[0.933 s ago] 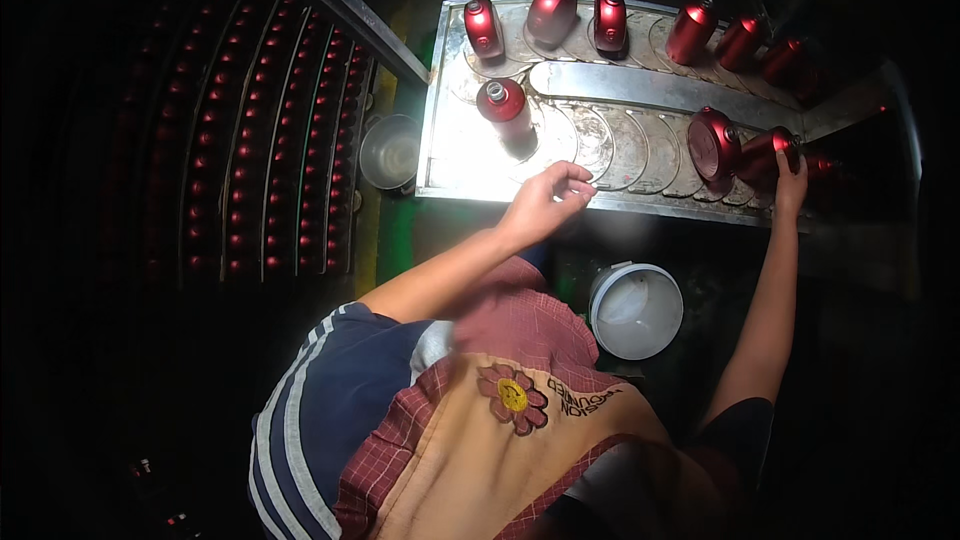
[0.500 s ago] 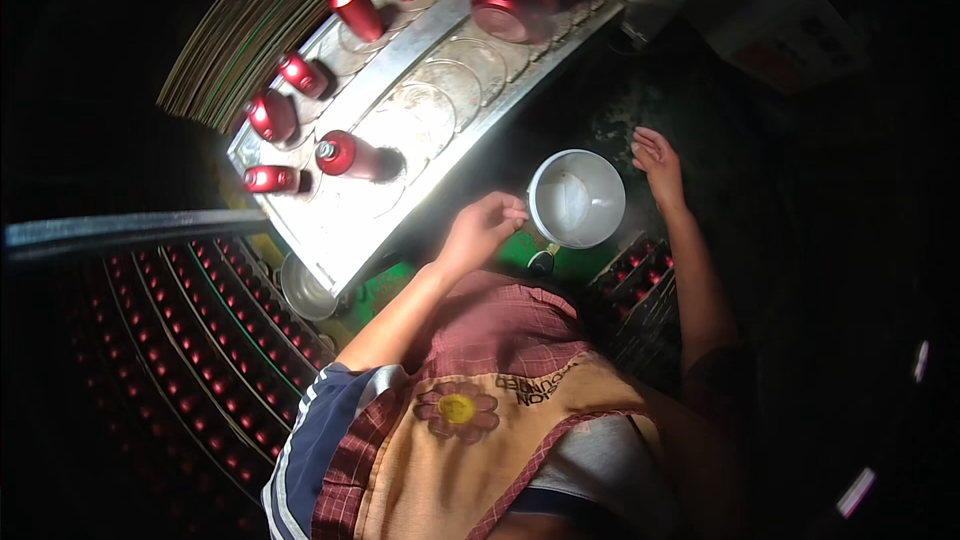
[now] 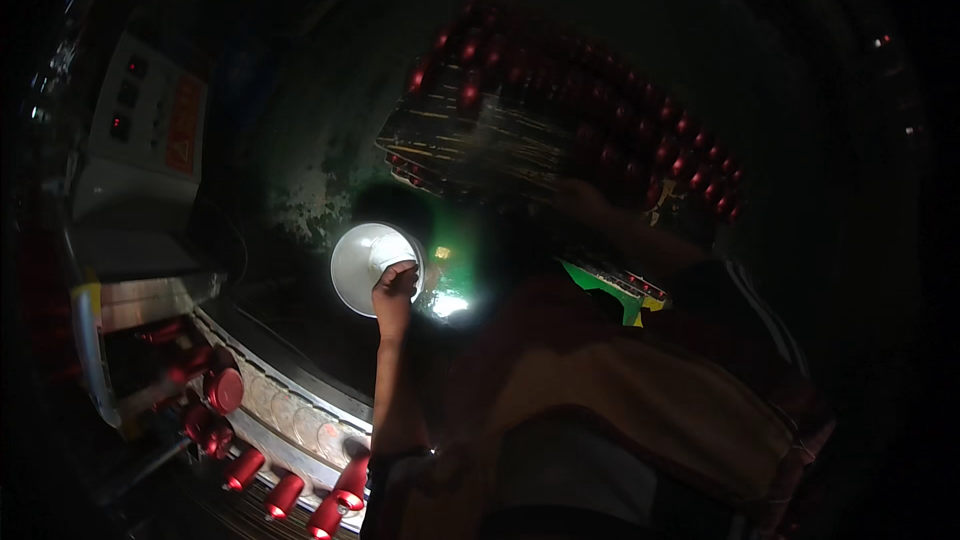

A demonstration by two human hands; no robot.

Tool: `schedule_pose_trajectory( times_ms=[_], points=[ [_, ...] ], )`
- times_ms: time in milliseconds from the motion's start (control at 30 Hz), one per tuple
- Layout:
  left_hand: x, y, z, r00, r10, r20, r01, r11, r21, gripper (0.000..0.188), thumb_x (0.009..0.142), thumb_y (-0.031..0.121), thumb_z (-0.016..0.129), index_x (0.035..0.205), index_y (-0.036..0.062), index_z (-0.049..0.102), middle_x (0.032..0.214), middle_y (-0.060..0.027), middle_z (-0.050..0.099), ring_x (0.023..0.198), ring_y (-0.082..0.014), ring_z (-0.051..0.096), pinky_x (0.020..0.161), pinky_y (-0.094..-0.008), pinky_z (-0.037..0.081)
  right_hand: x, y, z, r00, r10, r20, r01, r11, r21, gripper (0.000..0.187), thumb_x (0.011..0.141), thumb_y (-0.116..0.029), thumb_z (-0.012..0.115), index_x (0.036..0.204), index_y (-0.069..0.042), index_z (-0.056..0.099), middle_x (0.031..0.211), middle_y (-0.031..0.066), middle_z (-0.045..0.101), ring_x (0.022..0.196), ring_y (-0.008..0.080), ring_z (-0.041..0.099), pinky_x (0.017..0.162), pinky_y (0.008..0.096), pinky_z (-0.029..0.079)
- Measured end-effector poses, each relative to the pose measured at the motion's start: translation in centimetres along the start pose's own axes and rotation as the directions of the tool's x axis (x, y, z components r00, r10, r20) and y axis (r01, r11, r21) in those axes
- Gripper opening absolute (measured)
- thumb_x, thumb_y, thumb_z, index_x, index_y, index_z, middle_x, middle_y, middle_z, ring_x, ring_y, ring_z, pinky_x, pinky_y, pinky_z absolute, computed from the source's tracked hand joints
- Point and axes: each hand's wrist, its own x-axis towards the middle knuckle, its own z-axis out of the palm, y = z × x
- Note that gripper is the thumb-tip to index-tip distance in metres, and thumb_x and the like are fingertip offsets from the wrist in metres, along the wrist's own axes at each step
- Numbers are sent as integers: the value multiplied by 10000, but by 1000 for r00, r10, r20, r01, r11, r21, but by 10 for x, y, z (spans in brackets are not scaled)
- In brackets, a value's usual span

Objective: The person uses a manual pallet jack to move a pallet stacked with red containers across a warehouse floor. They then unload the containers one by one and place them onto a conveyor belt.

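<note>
Left hand: the left hand [image 3: 396,283] is over the near right side of a round white plastic bucket [image 3: 350,275], fingers curled inward; I cannot tell whether they grip anything or touch the rim.
Right hand: the right hand [image 3: 580,202] is dim, just beside a dark flat board with yellowish streaks [image 3: 460,140]; whether it is open or closed on something cannot be told.
White bucket: on the dark floor, mouth up, between the counter and the board; probably set there to be within easy reach of either.
Streaked board: beyond the bucket to the right; red glints under its near left edge suggest that it rests on a lower layer, making a level for others.
Far rows: dark red rounded bottles [image 3: 622,115] in close lines along the board's far and right sides, likely packed tight to save space; shadow hides their bases.
Counter: a metal-edged counter with round pale plates [image 3: 290,410] curves across the near left, bearing glossy red bottles [image 3: 243,468] spaced apart, perhaps so that their surfaces do not rub.
Edges: the counter's bright rim faces the bucket; the board's left corner juts toward it.
Room: a lit green strip of floor [image 3: 455,240] separates bucket from board; on the left, a pale control box [image 3: 140,110] bounds the space.
</note>
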Motion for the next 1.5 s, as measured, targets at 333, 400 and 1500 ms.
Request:
schedule_pose_trajectory(
  times_ms=[333, 400, 1500],
  points=[
    [156, -14, 302, 844, 254, 473, -479, 755, 448, 347, 797, 67, 636, 1142, 85, 673, 1039, -139, 683, 928, -272, 653, 816, -378, 530, -12, 157, -112, 703, -239, -670, -44, 926, -376, 478, 795, -180, 712, 1250, -69, 620, 1266, 194, 567, 1203, 385, 507, 1061, 454, 388],
    [174, -35, 378, 824, 135, 549, -409, 814, 413, 343, 780, 109, 631, 1119, 87, 682, 1092, -179, 650, 980, -372, 631, 859, -442, 518, -4, 167, -128, 642, -138, -754, -182, 928, -325, 570, 752, -121, 737, 1300, -75, 587, 1263, 220, 585, 1184, 403, 527, 1040, 469, 399],
    [194, -12, 350, 801, 339, 494, -557, 724, 406, 509, 769, 67, 694, 1258, 207, 656, 1518, -143, 345, 1335, -350, 423, 1092, -417, 395, 38, 117, -155, 854, 121, -507, -80, 992, 102, 772, 673, 79, 611, 1397, -174, 523, 1488, 234, 296, 1372, 365, 338, 1139, 439, 274]
  ],
)
